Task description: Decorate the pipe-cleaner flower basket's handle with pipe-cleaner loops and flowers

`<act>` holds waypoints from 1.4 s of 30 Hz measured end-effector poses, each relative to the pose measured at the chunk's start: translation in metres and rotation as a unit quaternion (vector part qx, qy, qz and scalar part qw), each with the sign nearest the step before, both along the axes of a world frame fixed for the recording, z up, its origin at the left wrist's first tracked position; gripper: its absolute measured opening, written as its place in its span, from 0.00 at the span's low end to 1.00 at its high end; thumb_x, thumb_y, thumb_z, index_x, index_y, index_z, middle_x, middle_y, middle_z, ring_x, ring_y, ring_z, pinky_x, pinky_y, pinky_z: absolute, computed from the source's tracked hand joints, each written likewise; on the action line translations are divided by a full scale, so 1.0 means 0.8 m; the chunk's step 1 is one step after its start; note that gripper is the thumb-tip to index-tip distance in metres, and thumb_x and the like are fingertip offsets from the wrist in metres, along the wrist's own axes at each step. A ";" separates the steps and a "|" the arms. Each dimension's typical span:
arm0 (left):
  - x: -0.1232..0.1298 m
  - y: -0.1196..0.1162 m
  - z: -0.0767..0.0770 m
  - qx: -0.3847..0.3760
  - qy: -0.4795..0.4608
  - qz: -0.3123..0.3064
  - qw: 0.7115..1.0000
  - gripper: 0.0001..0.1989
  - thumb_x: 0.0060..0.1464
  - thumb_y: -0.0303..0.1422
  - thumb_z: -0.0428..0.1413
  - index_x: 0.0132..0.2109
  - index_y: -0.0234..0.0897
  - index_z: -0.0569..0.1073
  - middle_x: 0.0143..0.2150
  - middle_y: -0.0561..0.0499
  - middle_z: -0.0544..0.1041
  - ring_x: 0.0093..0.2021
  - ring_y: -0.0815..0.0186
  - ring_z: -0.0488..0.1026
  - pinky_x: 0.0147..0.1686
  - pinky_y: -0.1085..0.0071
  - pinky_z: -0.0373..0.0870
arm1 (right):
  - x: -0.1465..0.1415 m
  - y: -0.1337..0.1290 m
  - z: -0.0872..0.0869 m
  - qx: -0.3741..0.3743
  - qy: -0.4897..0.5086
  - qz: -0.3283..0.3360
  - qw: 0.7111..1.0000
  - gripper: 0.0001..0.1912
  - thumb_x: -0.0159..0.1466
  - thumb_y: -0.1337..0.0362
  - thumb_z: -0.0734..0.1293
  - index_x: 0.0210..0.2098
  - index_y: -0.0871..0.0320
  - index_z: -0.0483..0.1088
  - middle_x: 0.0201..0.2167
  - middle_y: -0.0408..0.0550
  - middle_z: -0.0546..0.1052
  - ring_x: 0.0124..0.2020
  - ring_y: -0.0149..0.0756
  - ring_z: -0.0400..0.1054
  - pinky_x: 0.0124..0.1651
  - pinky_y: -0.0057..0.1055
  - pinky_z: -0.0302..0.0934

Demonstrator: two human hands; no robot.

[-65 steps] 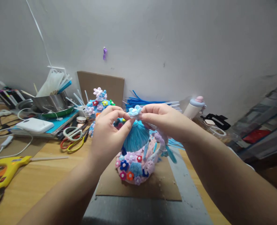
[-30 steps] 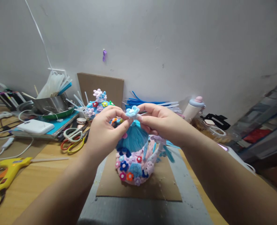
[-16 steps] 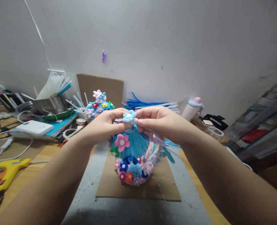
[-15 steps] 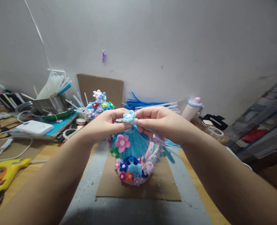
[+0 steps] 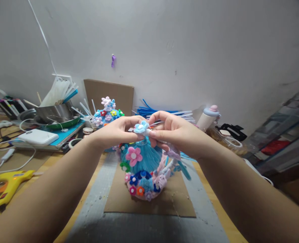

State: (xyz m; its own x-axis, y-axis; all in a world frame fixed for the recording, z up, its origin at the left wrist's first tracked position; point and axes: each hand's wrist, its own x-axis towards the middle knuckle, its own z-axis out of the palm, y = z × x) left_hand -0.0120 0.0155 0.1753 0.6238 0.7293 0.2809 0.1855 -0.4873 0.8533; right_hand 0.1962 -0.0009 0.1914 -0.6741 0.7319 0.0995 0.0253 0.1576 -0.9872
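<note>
- Head view: left hand (image 5: 114, 133) and right hand (image 5: 181, 133) pinched pale-blue pipe-cleaner flower (image 5: 141, 127)
- Looked light, soft, crushable; white base (image 5: 147, 133) seemed best grip

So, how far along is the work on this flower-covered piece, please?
Already done, it seems: the base with its many small flowers. In hand: the light blue flower above the blue dome, between left hand and right hand. Remaining, probably: securing this flower; whether it is already attached, the hands hide.
</note>
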 end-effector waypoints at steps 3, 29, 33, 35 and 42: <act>-0.002 -0.003 0.007 0.049 0.031 0.037 0.998 0.06 0.51 0.34 0.59 0.37 0.38 0.76 0.44 0.48 0.74 0.43 0.62 0.72 0.42 0.69 0.69 | 0.001 0.000 -0.001 0.009 0.001 -0.008 1.000 0.18 0.59 0.55 0.71 0.39 0.56 0.59 0.22 0.39 0.72 0.17 0.22 0.57 0.20 0.21 0.50; 0.007 -0.007 0.012 -0.001 0.021 0.121 0.992 0.12 0.48 0.39 0.61 0.38 0.36 0.77 0.36 0.50 0.76 0.36 0.67 0.70 0.34 0.72 0.65 | 0.125 -0.178 -0.176 0.235 -0.077 -0.410 0.878 0.03 0.62 0.62 0.65 0.35 0.50 0.71 0.40 0.49 0.75 0.44 0.44 0.72 0.45 0.40 0.70; 0.005 -0.005 0.014 -0.013 0.026 0.125 0.992 0.13 0.48 0.40 0.61 0.38 0.36 0.77 0.37 0.49 0.77 0.36 0.66 0.71 0.35 0.71 0.66 | 0.099 -0.192 -0.167 0.225 -0.094 -0.265 0.933 0.17 0.64 0.65 0.62 0.52 0.45 0.69 0.57 0.49 0.69 0.49 0.42 0.72 0.49 0.39 0.70; 0.005 -0.004 0.014 -0.015 0.025 0.121 0.992 0.13 0.47 0.40 0.62 0.38 0.36 0.78 0.37 0.48 0.77 0.36 0.66 0.72 0.35 0.71 0.66 | 0.075 -0.191 -0.150 0.226 -0.102 -0.187 0.951 0.27 0.65 0.66 0.59 0.63 0.44 0.58 0.68 0.50 0.55 0.51 0.41 0.71 0.53 0.41 0.68; 0.004 -0.006 0.016 -0.038 0.020 0.118 0.992 0.13 0.46 0.38 0.62 0.38 0.36 0.78 0.35 0.49 0.77 0.33 0.68 0.72 0.35 0.71 0.67 | -0.003 -0.151 -0.127 0.345 -0.147 -0.209 0.903 0.31 0.59 0.73 0.57 0.63 0.61 0.53 0.71 0.57 0.34 0.70 0.50 0.42 0.63 0.51 0.53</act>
